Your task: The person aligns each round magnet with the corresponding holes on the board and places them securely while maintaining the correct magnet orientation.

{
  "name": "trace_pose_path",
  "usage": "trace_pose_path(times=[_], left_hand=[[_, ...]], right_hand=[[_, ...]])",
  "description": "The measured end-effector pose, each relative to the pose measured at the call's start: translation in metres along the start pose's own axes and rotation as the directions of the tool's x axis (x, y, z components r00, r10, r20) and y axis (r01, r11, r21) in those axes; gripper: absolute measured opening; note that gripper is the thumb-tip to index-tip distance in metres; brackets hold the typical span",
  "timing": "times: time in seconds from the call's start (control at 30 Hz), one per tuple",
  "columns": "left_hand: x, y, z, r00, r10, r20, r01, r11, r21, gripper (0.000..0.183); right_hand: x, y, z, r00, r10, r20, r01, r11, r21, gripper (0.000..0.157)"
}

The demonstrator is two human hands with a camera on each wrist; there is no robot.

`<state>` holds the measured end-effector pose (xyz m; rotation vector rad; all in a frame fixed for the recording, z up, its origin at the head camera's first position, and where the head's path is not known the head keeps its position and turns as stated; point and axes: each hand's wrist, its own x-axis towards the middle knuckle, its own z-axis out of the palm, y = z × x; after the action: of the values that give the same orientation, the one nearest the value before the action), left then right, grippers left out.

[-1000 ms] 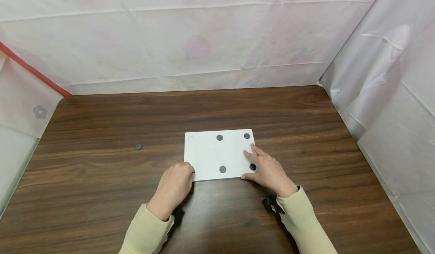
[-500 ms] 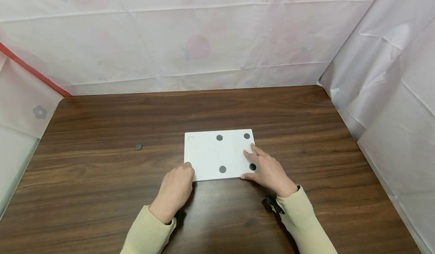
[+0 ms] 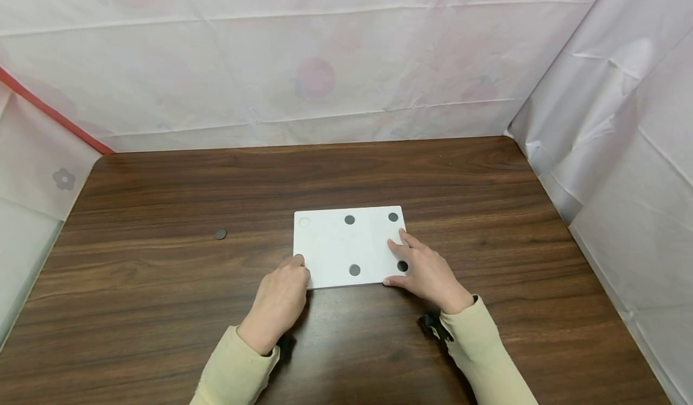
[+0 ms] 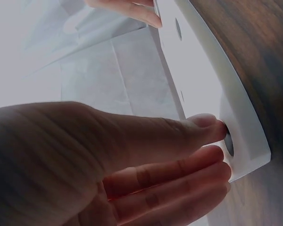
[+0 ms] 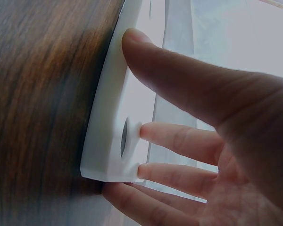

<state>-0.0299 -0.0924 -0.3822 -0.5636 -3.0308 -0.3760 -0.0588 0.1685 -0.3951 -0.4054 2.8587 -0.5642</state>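
Observation:
A white rectangular board [image 3: 330,245] lies flat on the wooden table. My left hand [image 3: 280,299] is at its near left corner, fingers curled by the edge. In the left wrist view, the thumb tip and forefinger are against a dark round disc [image 4: 229,143] sitting in that corner. My right hand [image 3: 431,275] rests on the right end, its thumb at the near edge and spread fingertips on the top and right side, around another dark disc [image 3: 402,266]. More discs sit along the board. A pale round recess [image 3: 304,222] shows at its far left corner.
One loose dark disc [image 3: 221,234] lies on the table [image 3: 162,296] left of the board. A pale printed curtain [image 3: 325,68] hangs behind the table, and a white sheet [image 3: 622,182] hangs along the right side.
My left hand has shifted slightly at the near left corner, its forefinger knuckle rising a little. My right hand, the board and the loose disc stay where they were.

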Motion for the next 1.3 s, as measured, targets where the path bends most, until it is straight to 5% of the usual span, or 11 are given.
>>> trace_pose_path(times=[0.4,0.97,1.3], left_hand=[[0.009,-0.008,-0.002,0.998,-0.041,0.050,0.042,0.999,-0.023,0.023],[0.011,-0.034,0.008,0.989,-0.095,-0.113,0.088,0.994,-0.066,0.003],[0.011,-0.048,0.010,0.982,-0.158,-0.107,0.151,0.986,-0.069,0.031]], right_hand=[[0.002,0.000,0.000,1.000,-0.006,0.002,0.006,1.000,-0.010,0.072],[0.003,0.001,0.002,1.000,-0.015,-0.006,0.015,1.000,-0.022,0.073],[0.002,0.001,0.002,1.000,-0.011,-0.007,0.011,1.000,-0.020,0.072]])
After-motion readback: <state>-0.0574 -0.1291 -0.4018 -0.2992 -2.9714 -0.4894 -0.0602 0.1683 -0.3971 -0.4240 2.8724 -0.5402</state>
